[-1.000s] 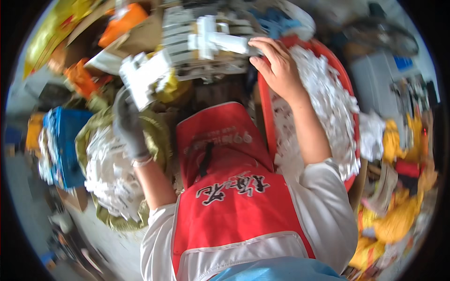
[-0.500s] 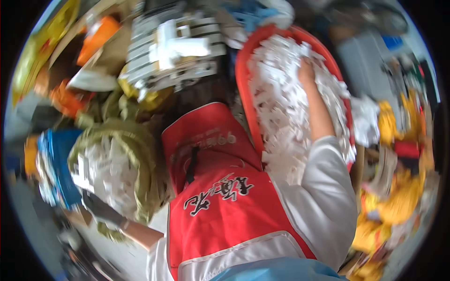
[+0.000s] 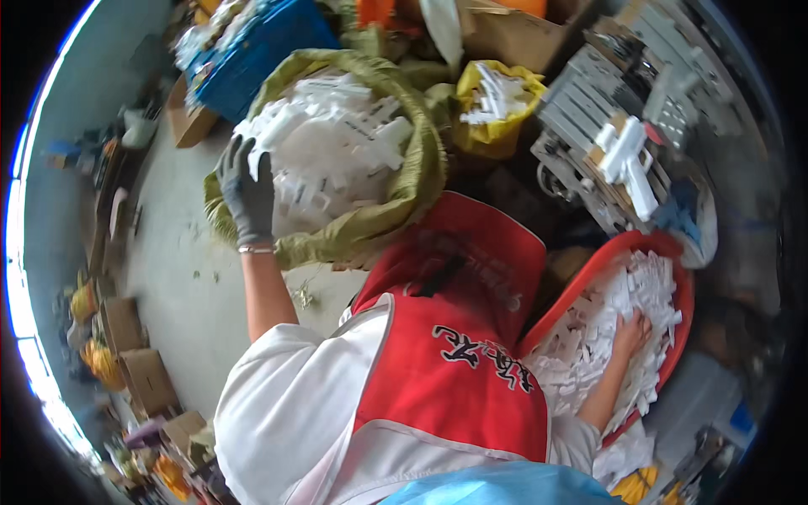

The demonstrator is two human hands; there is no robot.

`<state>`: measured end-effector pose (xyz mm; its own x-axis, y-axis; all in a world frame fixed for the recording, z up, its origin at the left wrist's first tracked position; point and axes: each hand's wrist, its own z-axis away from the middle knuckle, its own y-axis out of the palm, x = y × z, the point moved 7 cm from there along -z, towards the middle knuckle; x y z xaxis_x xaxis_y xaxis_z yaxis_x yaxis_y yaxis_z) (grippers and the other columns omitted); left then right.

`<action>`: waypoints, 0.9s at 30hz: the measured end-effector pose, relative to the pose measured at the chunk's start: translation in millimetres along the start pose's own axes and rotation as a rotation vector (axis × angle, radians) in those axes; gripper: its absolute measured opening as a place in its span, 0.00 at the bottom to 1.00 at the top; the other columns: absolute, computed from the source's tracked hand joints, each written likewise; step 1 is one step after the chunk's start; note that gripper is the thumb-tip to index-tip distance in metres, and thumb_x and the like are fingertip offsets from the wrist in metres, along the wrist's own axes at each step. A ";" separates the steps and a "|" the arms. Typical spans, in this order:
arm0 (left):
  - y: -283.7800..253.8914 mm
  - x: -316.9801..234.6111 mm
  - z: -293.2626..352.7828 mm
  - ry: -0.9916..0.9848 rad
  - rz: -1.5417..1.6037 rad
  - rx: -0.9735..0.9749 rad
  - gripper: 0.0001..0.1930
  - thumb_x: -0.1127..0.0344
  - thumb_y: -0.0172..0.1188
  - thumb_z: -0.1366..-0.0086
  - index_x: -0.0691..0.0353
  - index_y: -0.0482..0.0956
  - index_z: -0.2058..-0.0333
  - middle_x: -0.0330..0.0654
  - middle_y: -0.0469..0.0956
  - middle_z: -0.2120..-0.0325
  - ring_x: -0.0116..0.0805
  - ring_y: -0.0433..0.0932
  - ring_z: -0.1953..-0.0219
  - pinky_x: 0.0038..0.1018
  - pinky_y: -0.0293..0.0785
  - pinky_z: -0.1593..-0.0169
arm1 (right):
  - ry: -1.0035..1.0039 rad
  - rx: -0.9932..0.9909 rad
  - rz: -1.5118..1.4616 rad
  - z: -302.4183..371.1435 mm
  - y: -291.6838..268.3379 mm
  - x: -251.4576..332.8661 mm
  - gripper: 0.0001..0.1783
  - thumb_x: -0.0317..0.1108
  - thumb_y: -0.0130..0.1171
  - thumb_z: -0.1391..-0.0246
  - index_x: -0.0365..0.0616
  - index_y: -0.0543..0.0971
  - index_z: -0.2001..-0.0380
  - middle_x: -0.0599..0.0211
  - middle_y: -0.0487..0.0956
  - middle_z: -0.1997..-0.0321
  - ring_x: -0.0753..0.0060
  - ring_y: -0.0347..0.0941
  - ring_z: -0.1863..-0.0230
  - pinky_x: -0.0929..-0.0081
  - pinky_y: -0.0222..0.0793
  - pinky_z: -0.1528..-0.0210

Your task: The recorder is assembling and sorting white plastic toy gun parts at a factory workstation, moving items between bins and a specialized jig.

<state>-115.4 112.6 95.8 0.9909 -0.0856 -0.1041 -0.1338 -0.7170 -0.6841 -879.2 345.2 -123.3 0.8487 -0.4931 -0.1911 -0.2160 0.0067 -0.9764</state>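
My left hand (image 3: 247, 189), in a grey glove, is at the left rim of an olive woven sack (image 3: 425, 160). Its fingers are stretched out against the heap of white plastic pieces (image 3: 337, 126) that fills the sack; no piece shows clearly gripped. Over on the right, my bare right hand (image 3: 631, 334) rests on small white plastic pieces (image 3: 581, 337) heaped in a red oval tub (image 3: 692, 290). Its fingers lie spread on the pile, the tips partly among the pieces.
A yellow bag (image 3: 488, 139) of white pieces stands beyond the sack, beside stacked grey slotted parts (image 3: 581, 109) with a white plastic part (image 3: 627, 164) on top. A blue crate (image 3: 269, 55) sits behind the sack. Cardboard boxes (image 3: 147, 379) line the left wall.
My view has swung left, so the sack now sits nearer the middle and the tub at lower right. My left hand has come up along the sack's rim; my right hand stays in the tub.
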 end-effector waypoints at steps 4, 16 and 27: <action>-5.6 -91.7 -25.7 0.128 0.276 -0.070 0.14 0.74 0.61 0.40 0.63 0.78 0.55 0.50 0.78 0.53 0.46 0.76 0.50 0.36 0.69 0.44 | 0.238 -0.195 -0.478 14.7 1.1 2.2 0.28 0.46 0.65 0.48 0.44 0.71 0.48 0.51 0.77 0.53 0.47 0.69 0.48 0.56 0.67 0.50; 11.1 -390.7 91.8 0.686 1.461 0.994 0.27 0.60 0.65 0.40 0.65 0.70 0.44 0.51 0.78 0.56 0.44 0.80 0.55 0.35 0.75 0.52 | 0.112 -0.246 -1.639 41.5 -190.4 201.5 0.20 0.33 0.66 0.47 0.37 0.70 0.56 0.66 0.76 0.60 0.77 0.74 0.59 0.78 0.72 0.58; 36.0 -388.9 54.1 0.303 1.686 1.321 0.21 0.60 0.61 0.35 0.70 0.74 0.50 0.41 0.81 0.62 0.25 0.77 0.59 0.24 0.74 0.56 | -0.269 -0.551 -1.007 64.9 -223.2 205.6 0.33 0.31 0.63 0.50 0.35 0.65 0.41 0.45 0.70 0.45 0.43 0.69 0.46 0.56 0.66 0.44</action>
<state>-506.5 157.5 72.7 -0.0918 -0.1283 -0.9875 -0.4485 0.8907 -0.0740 -625.1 298.8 48.8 0.8161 0.1381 0.5612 0.4858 -0.6900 -0.5366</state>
